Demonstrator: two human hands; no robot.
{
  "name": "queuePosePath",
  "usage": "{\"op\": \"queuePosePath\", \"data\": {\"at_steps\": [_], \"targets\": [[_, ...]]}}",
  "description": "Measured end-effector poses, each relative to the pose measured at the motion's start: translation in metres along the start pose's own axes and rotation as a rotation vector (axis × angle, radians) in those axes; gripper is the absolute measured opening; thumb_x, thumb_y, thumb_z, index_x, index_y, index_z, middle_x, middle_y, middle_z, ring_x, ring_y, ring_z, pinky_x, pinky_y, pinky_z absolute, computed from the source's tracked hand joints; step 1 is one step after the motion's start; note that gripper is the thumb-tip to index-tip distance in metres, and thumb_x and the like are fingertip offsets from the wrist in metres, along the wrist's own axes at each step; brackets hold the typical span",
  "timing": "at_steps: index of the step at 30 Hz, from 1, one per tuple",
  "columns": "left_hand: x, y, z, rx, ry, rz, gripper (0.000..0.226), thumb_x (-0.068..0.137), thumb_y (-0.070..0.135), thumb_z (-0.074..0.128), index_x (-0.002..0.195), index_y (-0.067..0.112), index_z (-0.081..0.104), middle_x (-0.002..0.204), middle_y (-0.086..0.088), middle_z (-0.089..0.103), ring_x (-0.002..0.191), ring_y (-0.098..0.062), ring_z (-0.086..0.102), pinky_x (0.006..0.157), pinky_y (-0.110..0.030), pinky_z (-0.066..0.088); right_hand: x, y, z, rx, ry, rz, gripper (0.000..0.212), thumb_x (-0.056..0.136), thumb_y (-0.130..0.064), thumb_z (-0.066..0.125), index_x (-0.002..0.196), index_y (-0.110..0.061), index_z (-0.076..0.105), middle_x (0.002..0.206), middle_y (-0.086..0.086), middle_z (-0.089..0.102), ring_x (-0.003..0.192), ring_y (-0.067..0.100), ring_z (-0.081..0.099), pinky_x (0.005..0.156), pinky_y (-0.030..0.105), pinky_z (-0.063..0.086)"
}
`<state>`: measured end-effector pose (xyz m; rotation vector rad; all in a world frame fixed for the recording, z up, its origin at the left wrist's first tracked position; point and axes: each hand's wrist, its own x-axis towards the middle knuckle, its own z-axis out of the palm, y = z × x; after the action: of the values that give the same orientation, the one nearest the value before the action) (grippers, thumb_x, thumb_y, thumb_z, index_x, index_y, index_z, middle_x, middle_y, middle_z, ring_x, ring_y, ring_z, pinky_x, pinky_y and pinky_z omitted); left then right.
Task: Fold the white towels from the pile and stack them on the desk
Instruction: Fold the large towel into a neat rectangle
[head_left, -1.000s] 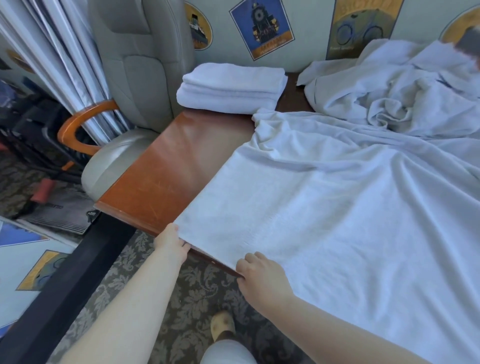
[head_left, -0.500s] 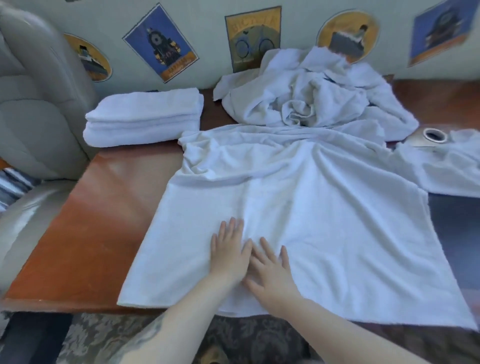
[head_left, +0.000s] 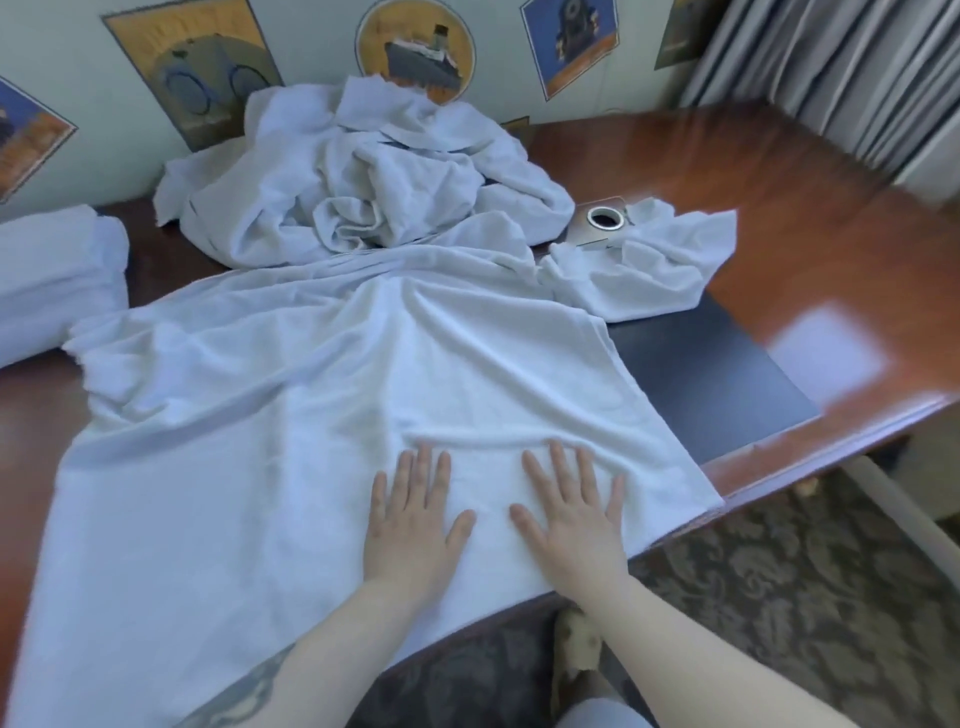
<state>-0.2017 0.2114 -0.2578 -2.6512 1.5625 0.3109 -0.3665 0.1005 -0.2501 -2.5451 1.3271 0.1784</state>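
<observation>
Both palms have slid apart since half a second ago: left hand (head_left: 410, 525) and right hand (head_left: 571, 519) press flat, fingers straight, on the spread white terry towel (head_left: 291, 415), its long axis crossing the wooden desk (head_left: 779, 171); right edge nearer the right hand.

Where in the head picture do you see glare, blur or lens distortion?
Head view: a bright window glare lies on the desk at right; the right edge with the curtain is smeared; the desk edge bows from the wide lens; both hands and the spread towel are sharp.
</observation>
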Motion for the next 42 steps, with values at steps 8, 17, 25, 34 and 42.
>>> {"op": "queuePosePath", "data": {"at_steps": [8,17,25,34,42], "targets": [[0.024,0.032,-0.013,-0.016,0.01,-0.181,0.076,0.08,0.063,-0.017,0.145,0.027,-0.031,0.155,0.009,-0.035,0.141,-0.011,-0.033,0.11,-0.039,-0.028,0.057,0.049,-0.039,0.138,0.129,-0.187,0.058,0.097,-0.045,0.045,0.151,-0.032,0.03,0.163,-0.004,0.009,0.151,0.019,0.007,0.121,0.036,0.0],[0.043,0.085,-0.006,-0.14,0.068,-0.363,0.069,0.096,0.061,0.015,0.151,0.039,-0.02,0.157,0.0,-0.035,0.142,-0.024,-0.036,0.118,-0.048,-0.018,0.109,0.048,-0.024,-0.084,-0.062,-0.343,0.066,0.087,-0.069,0.005,0.144,-0.053,-0.025,0.154,-0.011,-0.038,0.139,0.016,-0.04,0.114,0.058,-0.016],[0.05,0.066,-0.021,-0.414,0.198,-0.291,0.063,0.097,0.046,0.043,0.155,0.033,0.022,0.164,0.009,0.007,0.151,-0.012,0.005,0.119,-0.026,0.003,0.121,0.062,-0.044,0.001,-0.102,-0.305,0.074,0.088,-0.068,0.033,0.147,-0.052,-0.008,0.159,-0.015,-0.023,0.146,0.01,-0.024,0.116,0.051,-0.009],[-0.003,0.003,-0.008,-0.284,0.028,-0.659,0.058,0.103,0.049,0.01,0.153,0.033,-0.015,0.153,0.016,-0.031,0.146,-0.009,-0.023,0.12,-0.037,-0.01,0.116,0.091,-0.071,0.311,0.136,0.307,0.067,0.093,-0.046,0.055,0.148,-0.014,0.033,0.157,0.009,0.027,0.144,0.028,0.02,0.11,0.052,0.019],[0.02,0.026,-0.019,-0.376,0.089,-0.835,0.056,0.105,0.028,0.027,0.157,0.029,0.004,0.164,0.01,-0.009,0.151,-0.012,-0.009,0.121,-0.042,-0.004,0.142,0.132,-0.09,0.586,0.006,0.543,0.041,0.101,-0.036,0.041,0.112,0.002,0.053,0.094,0.02,0.056,0.077,0.035,0.054,0.062,0.036,0.037]]}}
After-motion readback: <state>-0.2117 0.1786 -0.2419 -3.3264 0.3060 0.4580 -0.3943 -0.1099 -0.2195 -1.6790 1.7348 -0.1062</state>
